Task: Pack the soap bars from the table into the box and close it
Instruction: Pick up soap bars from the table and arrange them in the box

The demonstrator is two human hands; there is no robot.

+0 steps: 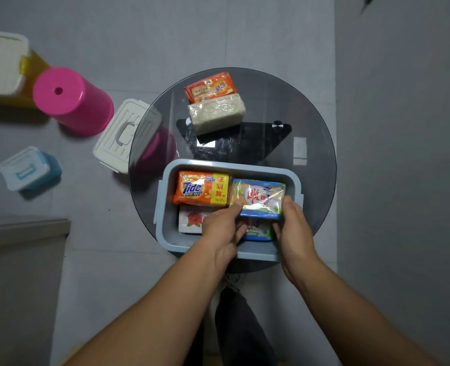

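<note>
Head view: round glass bench (316,143). Grey-blue box (165,180) at near edge, open, no lid on it. Inside: orange Tide bar (201,188) far left, floral white bar (192,219) near left, green-blue bar (259,231) near right. Left hand (219,228) and right hand (295,228) both pinching blue-yellow soap bar (260,198) by its ends, over box's far right part. Orange soap pack (210,87) and clear-wrapped pale bar (217,112) touching each other near far edge. White lid (123,133) on floor beside bench's left edge.

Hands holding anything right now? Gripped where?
Both hands, left and right, hold the blue-and-yellow wrapped soap bar by its near corners, over the grey-blue plastic box.
</note>
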